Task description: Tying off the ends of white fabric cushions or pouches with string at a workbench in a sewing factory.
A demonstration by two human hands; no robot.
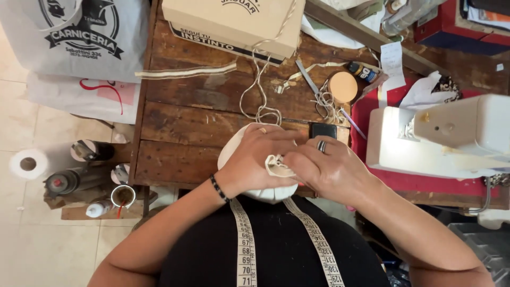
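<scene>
Both hands, left hand (254,159) and right hand (329,169), pinch with their fingers a small cream cloth piece (277,166) at the near edge of the wooden tabletop (186,114). At 12 o'clock from it lies a beige cardboard box (234,21) with a dark label strip. At 10 o'clock hangs a grey bag (79,37) with a round black print.

Both forearms come in from the bottom corners, elbows wide, and angle toward each other so the hands meet right at the near edge of the table, close to the body. Left hand (254,159) is curled over with the back facing up, fingers bent down and inward, thumb side toward the other hand; there's a dark beaded band on that wrist. Right hand (324,167) is also knuckles-up, fingers tucked in a pinching grip, ring on one finger. The fingertips of both hands touch in the middle, and both wrists are bent slightly inward.
</scene>
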